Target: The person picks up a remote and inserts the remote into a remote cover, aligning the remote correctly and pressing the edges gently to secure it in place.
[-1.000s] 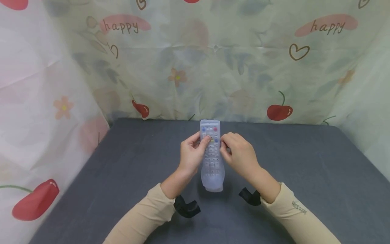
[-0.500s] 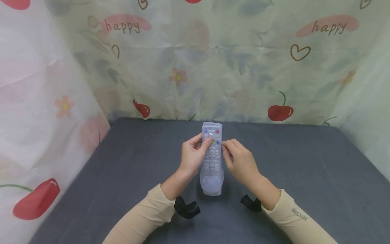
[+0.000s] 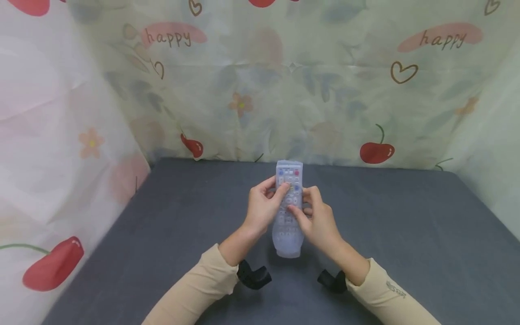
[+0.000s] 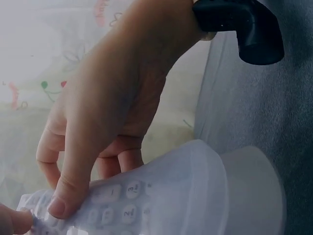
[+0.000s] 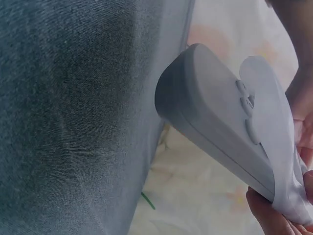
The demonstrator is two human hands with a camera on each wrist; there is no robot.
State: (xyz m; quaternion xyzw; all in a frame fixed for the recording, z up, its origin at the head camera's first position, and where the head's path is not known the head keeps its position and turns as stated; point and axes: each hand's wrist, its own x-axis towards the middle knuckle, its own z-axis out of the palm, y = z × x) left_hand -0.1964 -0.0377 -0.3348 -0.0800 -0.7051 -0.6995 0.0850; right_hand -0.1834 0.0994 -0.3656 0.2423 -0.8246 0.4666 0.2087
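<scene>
Over the last second the right hand [image 3: 318, 221] had slid down from the upper side of the remote [image 3: 288, 210] to its middle, so that its thumb lay across the keys there and its fingers curled behind the body. The left hand [image 3: 264, 207] had hardly moved: it gripped the upper left side, thumb on the top rows of buttons. The remote, wrapped in a soft clear cover [image 5: 274, 147], had stayed above the table [image 3: 406, 234], held near the middle of its width and closer to the back edge than the front, top end pointing away from the person. In my judgement the right hand had shifted its hold to work on the cover lower down; the right wrist view showed the cover standing off the remote's lower end.

The grey table lay bare on both sides of the hands, well out to its left and right edges. A printed curtain [image 3: 284, 90] closed off the back edge and the left side, so open room lay sideways and toward the person.
</scene>
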